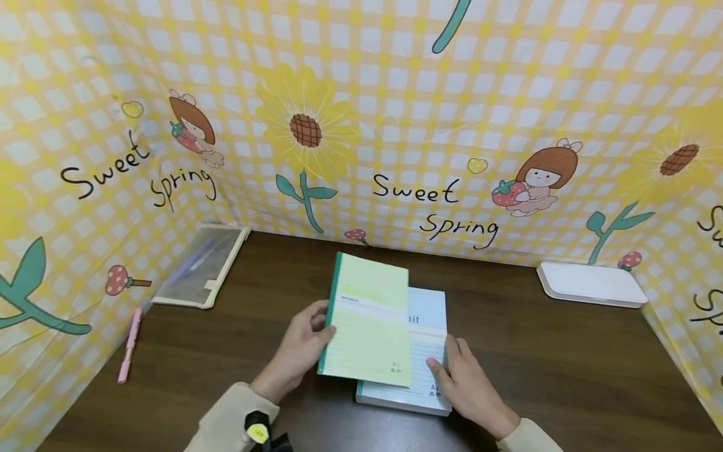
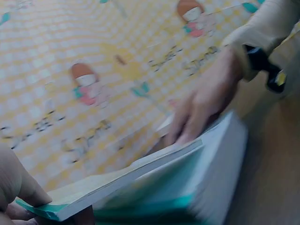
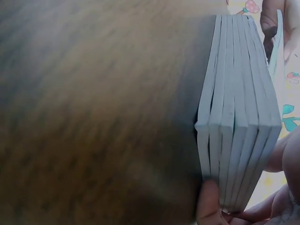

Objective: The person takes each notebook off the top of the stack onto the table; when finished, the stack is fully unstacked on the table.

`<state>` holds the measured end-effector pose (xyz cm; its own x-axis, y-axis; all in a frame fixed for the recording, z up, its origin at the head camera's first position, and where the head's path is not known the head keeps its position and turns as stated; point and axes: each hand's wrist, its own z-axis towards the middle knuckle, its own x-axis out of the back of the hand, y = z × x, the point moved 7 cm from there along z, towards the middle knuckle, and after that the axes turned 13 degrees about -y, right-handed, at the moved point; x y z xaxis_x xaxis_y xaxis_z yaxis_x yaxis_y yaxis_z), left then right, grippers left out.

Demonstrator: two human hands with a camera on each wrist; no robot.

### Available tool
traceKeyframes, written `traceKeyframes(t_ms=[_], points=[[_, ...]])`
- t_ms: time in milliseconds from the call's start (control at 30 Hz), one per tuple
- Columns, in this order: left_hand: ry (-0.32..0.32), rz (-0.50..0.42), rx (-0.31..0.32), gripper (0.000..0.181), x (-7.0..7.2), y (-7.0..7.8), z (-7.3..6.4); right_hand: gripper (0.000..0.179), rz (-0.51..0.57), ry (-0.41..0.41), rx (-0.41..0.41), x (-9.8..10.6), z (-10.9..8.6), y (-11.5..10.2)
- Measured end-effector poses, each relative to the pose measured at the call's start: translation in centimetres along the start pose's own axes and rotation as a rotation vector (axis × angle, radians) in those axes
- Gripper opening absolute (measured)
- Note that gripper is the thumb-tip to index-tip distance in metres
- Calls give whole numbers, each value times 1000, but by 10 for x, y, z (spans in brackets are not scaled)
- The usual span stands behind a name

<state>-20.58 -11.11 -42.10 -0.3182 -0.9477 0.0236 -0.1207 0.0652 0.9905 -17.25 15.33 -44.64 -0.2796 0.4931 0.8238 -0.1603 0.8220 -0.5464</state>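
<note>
- Left hand (image 1: 302,348) grips the green notebook (image 1: 369,320) by its spine edge, thumb on the cover and fingers curled under, so the book is lifted a little at that side.
- Right hand (image 1: 465,383) rests on the right edge of the pile of blue notebooks (image 1: 426,351) below; the thumb presses the side of the pile and the fingers curl around the edge.
- Green notebook lies only partly over the pile, shifted to the left, so I judge it is not yet squared with the others.
- Farther left of the gripping hand lie a pink pen (image 1: 129,345) and a clear pencil pouch (image 1: 202,267); a white case (image 1: 590,284) is far right on the brown table (image 1: 565,376).
</note>
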Motion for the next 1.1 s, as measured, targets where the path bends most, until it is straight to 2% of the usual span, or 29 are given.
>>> traceKeyframes(t_ms=[133, 300, 367, 467, 633, 833, 933, 1033, 1100], points=[[64, 34, 23, 46, 48, 6, -7, 61, -7, 10, 0, 0, 1, 1], [90, 131, 81, 52, 108, 8, -9, 60, -8, 22, -5, 2, 0, 1], [85, 179, 112, 54, 127, 3, -7, 60, -6, 19, -11, 2, 0, 2], [61, 243, 170, 58, 146, -7, -4, 61, 3, 11, -16, 1, 0, 3], [31, 298, 234, 63, 162, -24, 0, 63, 8, -3, -19, -2, 1, 3], [42, 398, 220, 58, 165, -32, 6, 63, 0, -8, -22, -2, 1, 3], [65, 523, 211, 52, 166, -33, 6, 63, 6, -8, -31, -1, 1, 3], [128, 714, 180, 42, 166, -31, 6, 63, 5, -9, -29, -1, 2, 4], [178, 806, 173, 39, 165, -28, 6, 63, -2, -8, -24, -1, 2, 3]])
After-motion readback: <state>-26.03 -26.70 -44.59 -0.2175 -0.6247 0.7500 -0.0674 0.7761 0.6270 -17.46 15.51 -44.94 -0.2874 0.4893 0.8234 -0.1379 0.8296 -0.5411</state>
